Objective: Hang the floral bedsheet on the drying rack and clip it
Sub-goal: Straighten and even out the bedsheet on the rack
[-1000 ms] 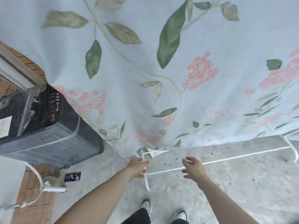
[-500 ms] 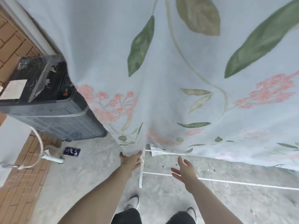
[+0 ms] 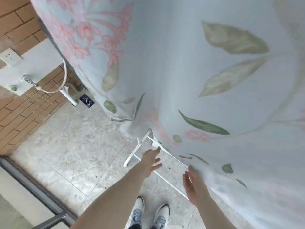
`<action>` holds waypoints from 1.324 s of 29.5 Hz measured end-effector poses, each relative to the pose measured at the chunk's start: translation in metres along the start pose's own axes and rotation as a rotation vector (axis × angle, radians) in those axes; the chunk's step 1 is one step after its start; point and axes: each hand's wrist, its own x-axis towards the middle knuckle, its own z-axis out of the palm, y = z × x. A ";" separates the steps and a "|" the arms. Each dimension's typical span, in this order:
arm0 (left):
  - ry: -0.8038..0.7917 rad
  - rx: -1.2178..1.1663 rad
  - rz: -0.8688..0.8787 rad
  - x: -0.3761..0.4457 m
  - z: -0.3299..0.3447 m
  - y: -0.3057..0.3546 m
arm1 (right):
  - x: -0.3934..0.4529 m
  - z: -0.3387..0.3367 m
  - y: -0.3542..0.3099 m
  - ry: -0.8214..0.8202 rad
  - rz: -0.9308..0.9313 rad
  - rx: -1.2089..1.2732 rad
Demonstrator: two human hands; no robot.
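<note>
The pale blue floral bedsheet (image 3: 189, 71) hangs draped over the white drying rack, filling the upper and right of the head view. Only the rack's lower white legs and bars (image 3: 132, 156) show under the sheet's hem. My left hand (image 3: 151, 161) reaches toward the hem with fingers straight and spread, holding nothing. My right hand (image 3: 193, 184) is held flat and open beside the sheet's lower edge, fingertips near the fabric. No clip is visible.
A brick wall (image 3: 18, 116) with a white socket (image 3: 10, 57) and a tap with white hose (image 3: 49, 90) stands at left. A small dark object (image 3: 87, 100) lies on the tiled floor (image 3: 69, 146). A metal door track (image 3: 33, 187) runs lower left.
The view has swung right and closer to the sheet; the dark appliance is out of sight. My left hand let go of the hem and opened; my right hand moved nearer the fabric.
</note>
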 end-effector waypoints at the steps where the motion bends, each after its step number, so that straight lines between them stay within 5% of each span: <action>1: -0.081 0.006 -0.006 0.005 0.006 -0.005 | 0.005 -0.003 0.000 -0.008 0.002 0.049; 6: -0.292 -0.140 0.057 0.020 0.027 -0.006 | 0.017 -0.021 -0.005 -0.067 -0.006 0.098; 12: -0.103 -0.422 0.160 0.028 -0.014 -0.009 | 0.024 -0.035 0.006 -0.047 0.007 0.124; 20: 0.342 -0.162 0.287 0.018 -0.021 -0.047 | 0.016 -0.044 0.022 -0.032 0.068 0.036; 23: 0.357 -0.169 0.306 0.021 -0.008 -0.045 | 0.020 -0.045 0.025 -0.017 0.049 0.070; 31: 0.443 0.058 0.279 0.130 -0.022 -0.096 | 0.120 -0.042 0.044 0.339 -0.177 -0.180; 39: 0.413 0.229 0.284 0.233 -0.006 -0.102 | 0.226 -0.073 0.088 0.427 -0.194 -0.350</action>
